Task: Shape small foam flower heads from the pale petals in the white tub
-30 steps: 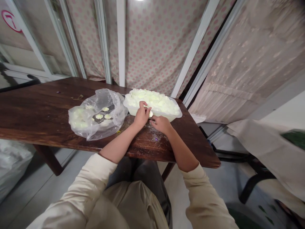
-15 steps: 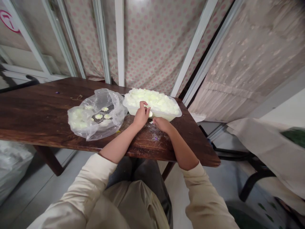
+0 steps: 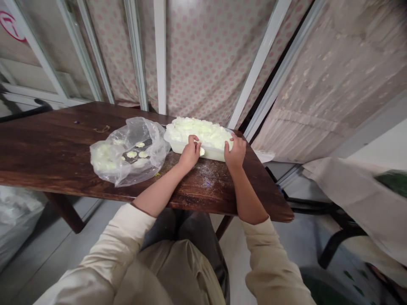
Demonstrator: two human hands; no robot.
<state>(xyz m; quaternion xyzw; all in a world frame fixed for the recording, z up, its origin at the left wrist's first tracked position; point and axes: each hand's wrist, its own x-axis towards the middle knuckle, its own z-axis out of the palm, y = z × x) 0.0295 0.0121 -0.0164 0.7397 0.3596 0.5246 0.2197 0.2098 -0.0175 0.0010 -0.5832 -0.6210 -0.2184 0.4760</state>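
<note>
We see a pale, scalloped piece (petal-like at its edge) clamped between the thumb and fingers of our left hand, sticking out at the fingertips just in front of a smooth, translucent plastic tub. A ruffled, yellowish-white heap rises above its rim. Our right hand reaches the tub's right end, thumb apart from the fingers, well apart from that piece. Beside the tub, a crinkled clear bag lies on the dark, glossy wood table.
</note>
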